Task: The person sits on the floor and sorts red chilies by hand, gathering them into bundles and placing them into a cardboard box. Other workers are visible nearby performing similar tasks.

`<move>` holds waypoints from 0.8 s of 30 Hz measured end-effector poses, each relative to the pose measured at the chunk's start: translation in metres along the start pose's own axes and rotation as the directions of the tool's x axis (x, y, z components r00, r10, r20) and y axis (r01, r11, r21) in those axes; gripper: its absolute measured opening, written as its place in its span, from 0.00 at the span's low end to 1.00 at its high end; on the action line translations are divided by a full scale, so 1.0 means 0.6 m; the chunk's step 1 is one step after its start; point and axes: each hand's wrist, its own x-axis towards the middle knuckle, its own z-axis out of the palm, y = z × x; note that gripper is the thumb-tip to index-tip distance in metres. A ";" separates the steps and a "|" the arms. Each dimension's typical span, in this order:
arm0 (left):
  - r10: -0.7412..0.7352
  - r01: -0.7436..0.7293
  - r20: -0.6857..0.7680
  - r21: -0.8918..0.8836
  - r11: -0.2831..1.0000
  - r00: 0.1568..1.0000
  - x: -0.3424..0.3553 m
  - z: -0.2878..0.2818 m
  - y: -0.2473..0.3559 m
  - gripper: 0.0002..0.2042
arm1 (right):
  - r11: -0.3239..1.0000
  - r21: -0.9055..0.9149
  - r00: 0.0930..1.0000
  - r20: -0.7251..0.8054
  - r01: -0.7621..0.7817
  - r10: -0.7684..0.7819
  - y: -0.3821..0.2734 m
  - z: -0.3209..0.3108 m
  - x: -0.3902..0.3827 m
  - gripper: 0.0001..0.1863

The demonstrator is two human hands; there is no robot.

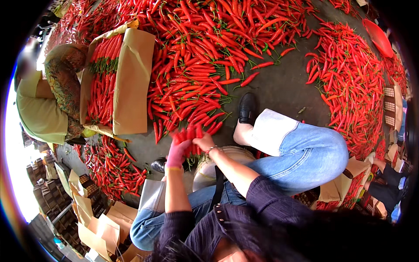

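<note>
Grey concrete floor [283,87] lies almost buried under heaps of red chillies [205,52]. Just above the seated person's knees, a bunch of red chillies [192,133] is gathered side by side; the left hand [176,153], in a pink glove, is wrapped closed around its lower end, and the bare right hand [204,142] presses closed on it from the other side. These pods look light, slim and smooth-skinned, bendy enough to snap, so I judge a whole-hand clasp round the middle of the bunch holds best. Beyond them a paper-lined cardboard box [131,78] holds chillies laid in rows, another person [48,100] crouches beside it, and folded cartons [96,227] wait at lower left.
</note>
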 end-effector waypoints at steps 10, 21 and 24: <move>-0.333 0.249 -0.010 -0.642 0.725 0.943 0.011 -0.048 -0.099 0.14 | 0.905 -0.257 0.826 0.380 -0.338 0.416 -0.067 -0.034 0.037 0.10; -0.194 0.022 -0.055 -0.928 0.373 0.979 0.021 0.146 -0.141 0.12 | 0.024 -0.938 0.814 0.313 0.346 0.490 -0.234 -0.012 0.075 0.26; -0.013 -0.106 -0.284 -0.399 0.911 0.959 0.037 0.158 -0.204 0.15 | -0.138 -0.899 0.881 0.360 0.415 0.306 -0.172 -0.028 0.076 0.24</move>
